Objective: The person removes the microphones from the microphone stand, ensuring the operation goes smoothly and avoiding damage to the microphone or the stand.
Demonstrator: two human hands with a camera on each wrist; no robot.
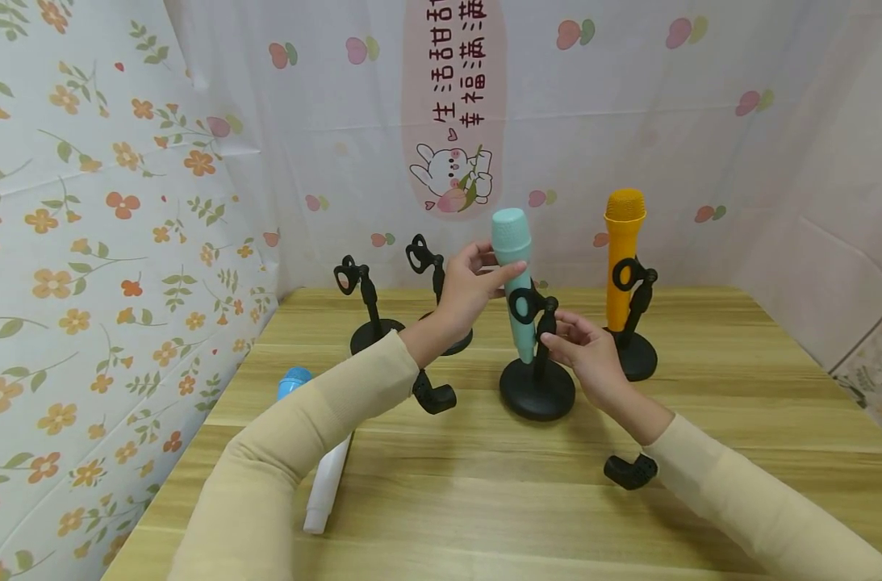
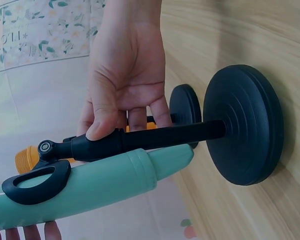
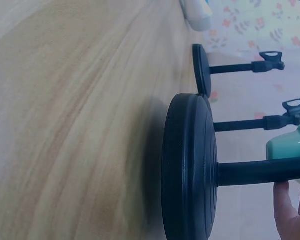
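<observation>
My left hand [image 1: 471, 292] holds a mint-green microphone [image 1: 512, 234] around its upper body, just below the head. The microphone leans slightly, its tail down beside the post of a black microphone stand [image 1: 537, 390]. The oval loop of the stand's clip [image 2: 37, 186] overlaps the microphone body. On the stand's post, just below the clip joint, my right hand [image 1: 591, 359] grips with thumb and fingers. That grip shows closely in the left wrist view, with the thumb of the right hand [image 2: 127, 82] on the post's collar. The round base [image 3: 187, 170] stands on the wooden table.
An orange microphone [image 1: 622, 242] stands in another black stand [image 1: 635, 359] to the right. Two bare stands, one the left stand [image 1: 371, 331], are at the back left. A blue-and-white microphone [image 1: 328, 492] lies under the left forearm. Small black elbow-shaped pieces, including one [image 1: 632, 472], lie nearer.
</observation>
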